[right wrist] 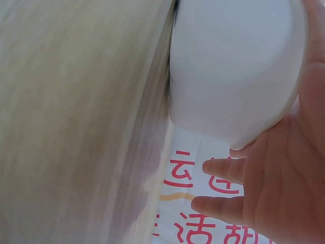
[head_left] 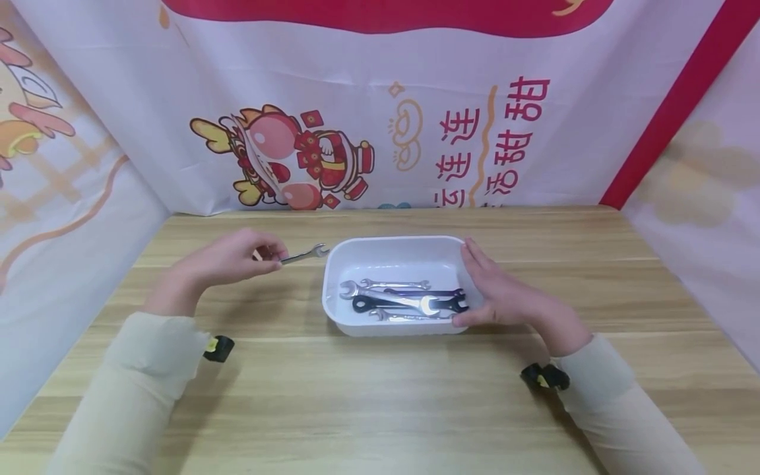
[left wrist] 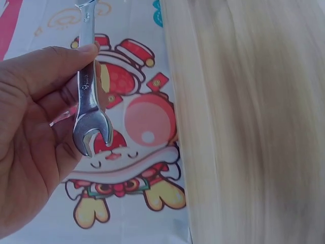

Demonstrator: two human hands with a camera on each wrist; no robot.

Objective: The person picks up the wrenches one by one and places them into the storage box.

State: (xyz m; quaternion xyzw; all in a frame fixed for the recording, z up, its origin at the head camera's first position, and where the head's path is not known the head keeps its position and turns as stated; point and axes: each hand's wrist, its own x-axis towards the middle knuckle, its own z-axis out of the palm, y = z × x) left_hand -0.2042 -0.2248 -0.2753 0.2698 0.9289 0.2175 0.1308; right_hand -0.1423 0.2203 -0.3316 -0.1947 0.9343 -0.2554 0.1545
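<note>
My left hand [head_left: 240, 256] pinches a silver open-end wrench [left wrist: 89, 96] between thumb and fingers, left of a white plastic bin [head_left: 388, 329]. In the head view the wrench's far jaw points at the bin's left rim. Both ends of the wrench have open jaws in the left wrist view. My right hand [head_left: 495, 290] rests against the bin's right end, fingers spread along the rim and outer wall. Inside the bin lie several wrenches, among them a large silver wrench [head_left: 388, 298], a black wrench [head_left: 371, 303] and a small silver wrench [head_left: 394, 284].
The bin stands on a light wood-grain table [head_left: 380, 402]. Behind it hangs a white printed cloth [head_left: 380, 79] with red characters and a cartoon figure; similar cloth borders both sides. Each sleeve has a small black device [head_left: 220, 348] near the wrist.
</note>
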